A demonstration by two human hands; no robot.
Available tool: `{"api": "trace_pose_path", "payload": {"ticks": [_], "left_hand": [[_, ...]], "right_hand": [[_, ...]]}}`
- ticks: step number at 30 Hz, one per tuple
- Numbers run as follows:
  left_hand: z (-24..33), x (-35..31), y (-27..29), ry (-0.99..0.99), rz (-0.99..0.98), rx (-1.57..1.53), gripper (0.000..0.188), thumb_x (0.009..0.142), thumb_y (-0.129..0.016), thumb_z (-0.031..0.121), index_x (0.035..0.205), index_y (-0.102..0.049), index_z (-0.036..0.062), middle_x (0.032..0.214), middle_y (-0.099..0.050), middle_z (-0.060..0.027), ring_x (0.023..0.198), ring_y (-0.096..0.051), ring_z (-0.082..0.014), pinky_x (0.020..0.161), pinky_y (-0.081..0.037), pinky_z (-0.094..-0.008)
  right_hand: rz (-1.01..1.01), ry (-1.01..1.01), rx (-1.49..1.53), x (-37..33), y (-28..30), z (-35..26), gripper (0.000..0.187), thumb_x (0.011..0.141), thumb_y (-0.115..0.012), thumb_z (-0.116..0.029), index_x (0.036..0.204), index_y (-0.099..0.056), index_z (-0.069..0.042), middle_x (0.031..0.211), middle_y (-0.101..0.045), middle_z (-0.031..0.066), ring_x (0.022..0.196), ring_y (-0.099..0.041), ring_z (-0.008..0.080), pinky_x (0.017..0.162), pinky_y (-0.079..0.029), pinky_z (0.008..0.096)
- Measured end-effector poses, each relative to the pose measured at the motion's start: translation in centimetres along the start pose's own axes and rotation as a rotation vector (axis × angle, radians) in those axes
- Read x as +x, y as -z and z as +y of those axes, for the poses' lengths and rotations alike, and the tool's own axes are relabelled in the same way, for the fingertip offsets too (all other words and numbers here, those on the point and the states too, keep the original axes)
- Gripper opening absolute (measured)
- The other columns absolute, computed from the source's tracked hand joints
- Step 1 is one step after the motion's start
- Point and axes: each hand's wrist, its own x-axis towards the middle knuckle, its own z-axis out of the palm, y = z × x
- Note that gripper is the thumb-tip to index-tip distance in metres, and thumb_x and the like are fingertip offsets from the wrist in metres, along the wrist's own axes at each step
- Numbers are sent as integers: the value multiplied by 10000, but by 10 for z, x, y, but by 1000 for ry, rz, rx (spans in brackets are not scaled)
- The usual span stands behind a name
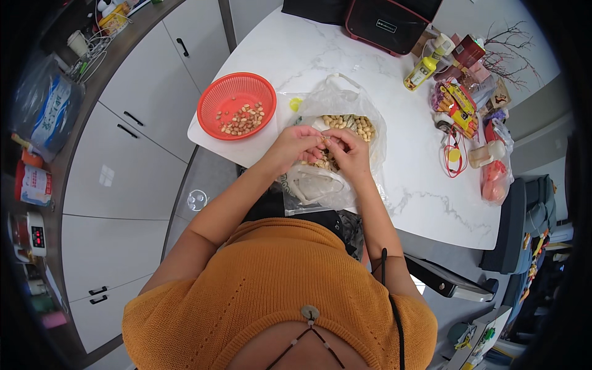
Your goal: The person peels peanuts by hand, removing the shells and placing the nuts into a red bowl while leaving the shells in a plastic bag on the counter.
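Observation:
Over an opened clear plastic bag (364,98) my left hand (295,147) and my right hand (349,151) meet, fingertips pinched together on a small peanut (325,140). Much of the peanut is hidden by the fingers. Unshelled peanuts (364,126) fill the bag's far part, and broken shells (324,163) lie beneath my hands. To the left stands a red plastic colander basket (209,102) with shelled peanut kernels (243,120) scattered on its bottom. A yellow round piece (295,103) lies between basket and bag.
The white marbled table (425,197) carries a dark red-trimmed box (388,28) at the back. Along its right side are a yellow bottle (420,73), snack packets (456,108), a red cord (454,157) and a bag of red fruit (494,179). A cluttered counter (117,52) runs along the left.

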Motion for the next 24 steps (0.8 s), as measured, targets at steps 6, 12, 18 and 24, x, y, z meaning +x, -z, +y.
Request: {"api": "trace_pose_path", "payload": {"ticks": [6,12,18,24], "left_hand": [[-2,-2,0,-43,-9,45,157,828,-572,83,945,-576,-21,809,-601,-52,660,-573,-94,569,-480,-201],[-6,-1,-3,-157,94,310,177,827,-579,97,950,-587,-30,747,-608,-53,599,-573,-92,524,-474,-195],[-2,-7,-14,-189,159,455,158,828,-545,86,928,-597,-26,725,-619,-62,626,-596,-90,550,-487,-200],[-7,-6,-16,-335,201,648,137,828,-535,77,884,-581,-40,724,-627,-75,644,-613,-104,565,-498,-218]], "right_hand": [[-2,-10,-19,0,1,-7,118,751,-638,-41,869,-647,-46,706,-564,5,536,-446,44,484,-355,180],[-3,-162,86,-4,-3,-10,88,781,-626,-49,859,-635,-11,668,-590,-10,562,-463,28,509,-372,167],[32,-108,16,-5,-5,-3,87,757,-632,-32,842,-643,-18,580,-558,-21,503,-425,17,465,-357,168],[54,-77,-32,-6,-7,-5,76,746,-644,-27,822,-643,-21,600,-577,-7,514,-466,23,480,-393,173]]}}
